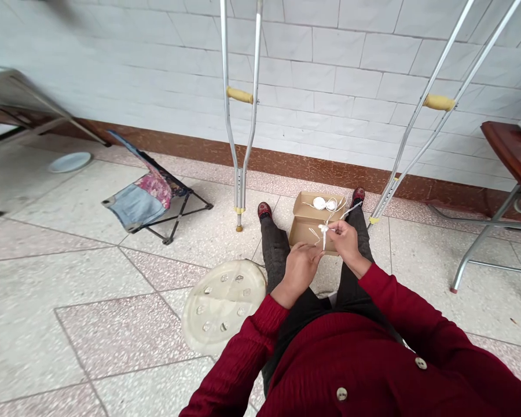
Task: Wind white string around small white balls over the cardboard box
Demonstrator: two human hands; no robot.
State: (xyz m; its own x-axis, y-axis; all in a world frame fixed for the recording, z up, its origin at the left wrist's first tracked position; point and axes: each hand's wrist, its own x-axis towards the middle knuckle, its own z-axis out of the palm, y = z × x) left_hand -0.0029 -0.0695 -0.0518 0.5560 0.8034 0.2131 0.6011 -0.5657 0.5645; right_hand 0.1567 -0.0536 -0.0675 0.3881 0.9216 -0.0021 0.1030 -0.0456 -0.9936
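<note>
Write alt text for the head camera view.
A person in a red cardigan holds a white cord in the right hand over an open cardboard box, left hand beside it. Two aluminium crutches flank the box.

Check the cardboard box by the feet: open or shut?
Open: two round white pieces show uncovered inside the cardboard box.

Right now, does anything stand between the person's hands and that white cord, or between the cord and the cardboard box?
Nothing visible does. The right hand pinches the white cord just above the open cardboard box, and the left hand sits close beside it, with nothing between them.
</note>
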